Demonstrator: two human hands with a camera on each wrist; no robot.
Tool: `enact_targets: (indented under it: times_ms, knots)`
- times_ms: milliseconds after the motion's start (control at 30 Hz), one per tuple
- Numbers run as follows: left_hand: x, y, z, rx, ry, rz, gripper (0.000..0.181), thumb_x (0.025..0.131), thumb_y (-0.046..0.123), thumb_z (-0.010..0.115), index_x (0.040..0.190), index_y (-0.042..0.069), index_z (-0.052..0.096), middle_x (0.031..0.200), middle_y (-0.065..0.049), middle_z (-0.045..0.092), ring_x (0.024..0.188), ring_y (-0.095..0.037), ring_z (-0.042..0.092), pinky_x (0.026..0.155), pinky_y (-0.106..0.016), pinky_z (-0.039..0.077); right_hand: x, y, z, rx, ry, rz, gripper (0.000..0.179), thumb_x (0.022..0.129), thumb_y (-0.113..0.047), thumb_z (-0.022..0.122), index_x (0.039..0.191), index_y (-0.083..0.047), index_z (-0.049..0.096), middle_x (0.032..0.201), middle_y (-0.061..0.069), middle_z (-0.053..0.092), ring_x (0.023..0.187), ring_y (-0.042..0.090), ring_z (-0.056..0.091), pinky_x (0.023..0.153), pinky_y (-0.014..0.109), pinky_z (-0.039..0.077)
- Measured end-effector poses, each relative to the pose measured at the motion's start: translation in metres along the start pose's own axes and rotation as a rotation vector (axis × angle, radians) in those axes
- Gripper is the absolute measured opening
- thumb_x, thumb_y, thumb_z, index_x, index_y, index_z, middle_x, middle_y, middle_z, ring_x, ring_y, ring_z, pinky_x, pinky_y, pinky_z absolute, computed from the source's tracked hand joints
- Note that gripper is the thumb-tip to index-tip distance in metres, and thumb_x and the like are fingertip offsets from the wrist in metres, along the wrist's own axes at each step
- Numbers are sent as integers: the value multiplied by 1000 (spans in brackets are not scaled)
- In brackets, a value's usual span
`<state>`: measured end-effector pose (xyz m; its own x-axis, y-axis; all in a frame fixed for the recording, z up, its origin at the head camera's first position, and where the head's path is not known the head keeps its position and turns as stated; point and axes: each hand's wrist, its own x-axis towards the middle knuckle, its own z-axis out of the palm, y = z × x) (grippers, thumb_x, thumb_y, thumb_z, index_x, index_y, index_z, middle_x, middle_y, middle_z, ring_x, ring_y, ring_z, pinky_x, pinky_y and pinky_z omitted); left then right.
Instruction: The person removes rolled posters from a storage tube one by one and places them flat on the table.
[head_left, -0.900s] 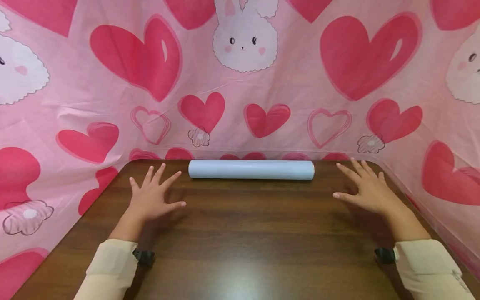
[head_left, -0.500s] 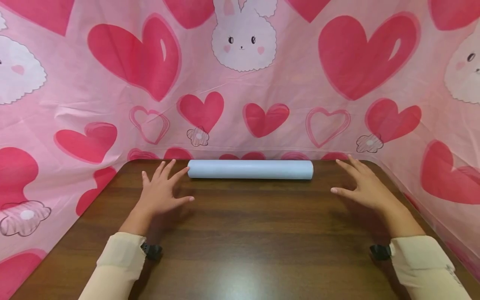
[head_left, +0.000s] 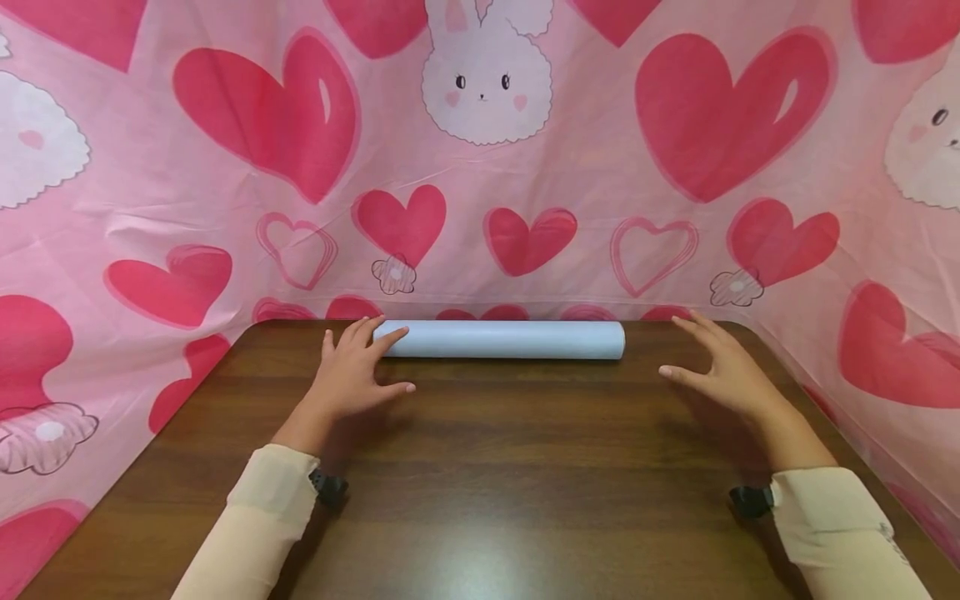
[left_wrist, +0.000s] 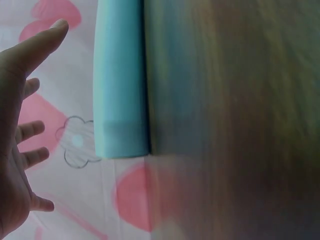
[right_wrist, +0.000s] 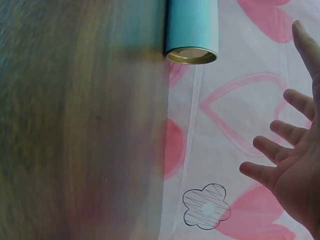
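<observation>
Head view: left hand [head_left: 347, 377], shifted inward, overlaps the tube [head_left: 510, 340] at the surface's [head_left: 480, 450] far edge, right hand [head_left: 733, 379] well beside, all fingers apart.

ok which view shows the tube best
The head view: nearly the whole tube shows, just one end partly behind the left hand. Left wrist shows that end, right wrist the other, each cropping the rest.

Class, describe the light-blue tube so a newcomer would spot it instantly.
Find the brown wood-grain table, backed by pink heart-print cloth. Along the table's far edge lies a long tube. Plain light blue, it stands out from dark wood and patterned cloth.
</observation>
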<state>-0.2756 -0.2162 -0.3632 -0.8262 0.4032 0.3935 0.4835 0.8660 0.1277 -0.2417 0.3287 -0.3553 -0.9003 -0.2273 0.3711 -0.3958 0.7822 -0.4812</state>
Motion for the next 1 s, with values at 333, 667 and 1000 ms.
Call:
enact_targets:
  times_ms: [333,667,1000]
  knots:
    - [19,14,10,-64,22,53,82,72,62,76,142,28,51,146,-13,40,135,-33,32,104,-73,15,-1,0,0,68,41,45,80,77,-26,85,143,-1,46,151,28,31,135,54,26,100,74,21]
    - [40,24,23,-143,52,131,77,71,53,81,137,21,57,138,-11,49,129,-30,40,103,-60,28,1,3,7,182,80,95,65,80,-22,83,136,-5,56,144,20,46,131,34,39,101,41,37]
    - [62,31,29,-211,38,177,69,70,44,84,128,11,65,130,-11,58,121,-29,50,101,-53,39,4,7,9,359,51,221,52,86,-28,76,130,-5,59,112,-5,66,101,1,59,76,13,48]
